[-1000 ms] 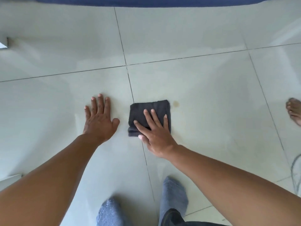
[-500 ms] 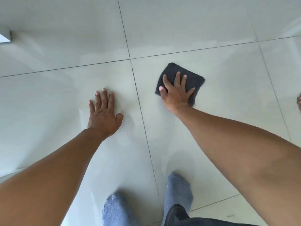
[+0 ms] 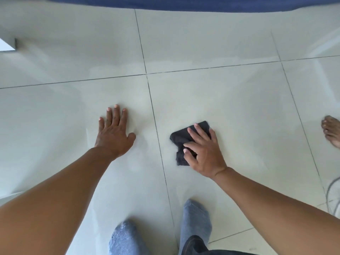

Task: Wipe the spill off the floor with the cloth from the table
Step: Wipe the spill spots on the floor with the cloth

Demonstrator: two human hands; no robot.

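Note:
A dark grey cloth (image 3: 179, 139) lies bunched on the pale tiled floor (image 3: 239, 111), just right of a grout line. My right hand (image 3: 204, 151) presses down on the cloth, fingers curled into its folds and covering much of it. My left hand (image 3: 114, 134) rests flat on the tile to the left of the grout line, fingers spread, holding nothing. No stain shows on the tile around the cloth; a faint wet sheen marks the floor.
My two feet in grey-blue socks (image 3: 195, 223) stand at the bottom. Another person's bare foot (image 3: 332, 130) is at the right edge. A cable (image 3: 334, 196) loops at the lower right. A blue edge (image 3: 184, 3) runs along the top.
My right hand has pulled the cloth back toward me from the far part of the tile, and the cloth has bunched up. The small yellowish spot seen a second ago no longer shows. My left hand stays planted.

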